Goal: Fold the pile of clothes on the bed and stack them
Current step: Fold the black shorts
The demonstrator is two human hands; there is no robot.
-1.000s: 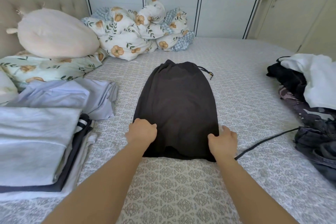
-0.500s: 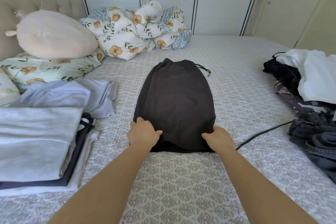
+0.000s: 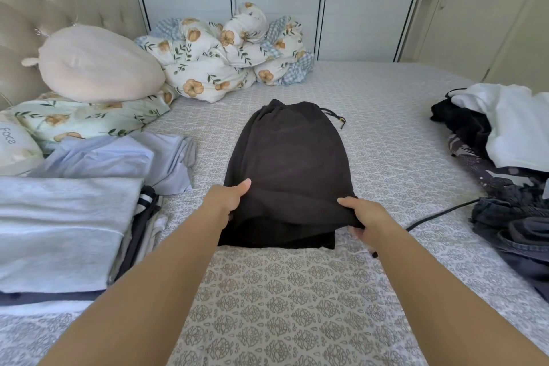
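**Both hands lift the near hem of a dark garment on a bed**

A dark brown garment lies flat in the middle of a patterned bed, drawstring end farthest from the viewer. The left hand and right hand each pinch a near corner, thumbs on top, other fingers tucked beneath the raised fabric. Left of the garment sits a stack of folded clothes; right of it, an unfolded pile.
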